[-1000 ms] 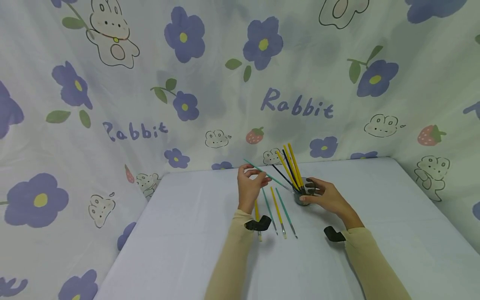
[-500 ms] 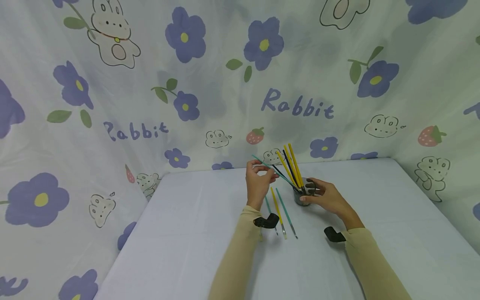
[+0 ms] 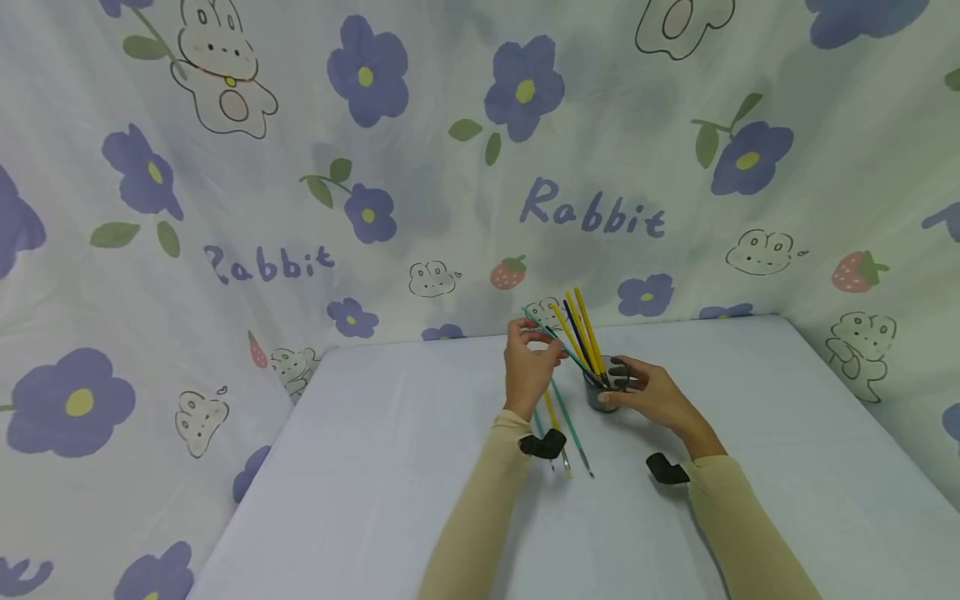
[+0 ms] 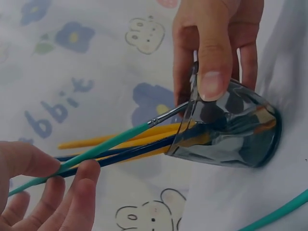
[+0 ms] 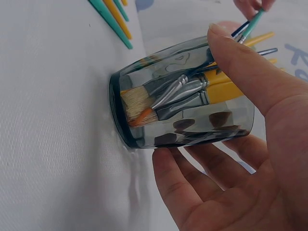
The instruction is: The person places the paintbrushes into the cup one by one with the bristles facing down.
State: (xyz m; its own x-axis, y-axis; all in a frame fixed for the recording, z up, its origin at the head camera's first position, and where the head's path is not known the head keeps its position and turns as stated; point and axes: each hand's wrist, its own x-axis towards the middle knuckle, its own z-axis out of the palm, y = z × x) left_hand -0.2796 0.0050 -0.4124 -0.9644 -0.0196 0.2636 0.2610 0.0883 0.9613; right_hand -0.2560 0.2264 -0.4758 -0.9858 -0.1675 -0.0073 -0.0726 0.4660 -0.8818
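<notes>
My left hand (image 3: 528,367) pinches a teal paintbrush (image 4: 113,139) by its handle between thumb and fingers. The brush slants down to the right, with its metal ferrule at the rim of a clear glass (image 4: 240,144). Whether its bristles are inside I cannot tell; the rim and my right thumb hide them. My right hand (image 3: 660,400) grips the glass from the right, thumb on the near side and fingers behind. Inside the glass lean several yellow paintbrushes (image 3: 588,329) and dark blue ones, bristles down, as the right wrist view shows through the wall.
Left of the glass, a teal paintbrush (image 3: 573,429), a yellow paintbrush (image 3: 552,410) and another teal one lie on the white-covered table (image 3: 360,467). My left forearm partly covers them. A patterned curtain (image 3: 450,167) hangs behind the table.
My left hand has moved right with the teal paintbrush, bringing its tip to the glass's rim. A yellow paintbrush on the table has gone out of sight behind that arm. My right hand stays put.
</notes>
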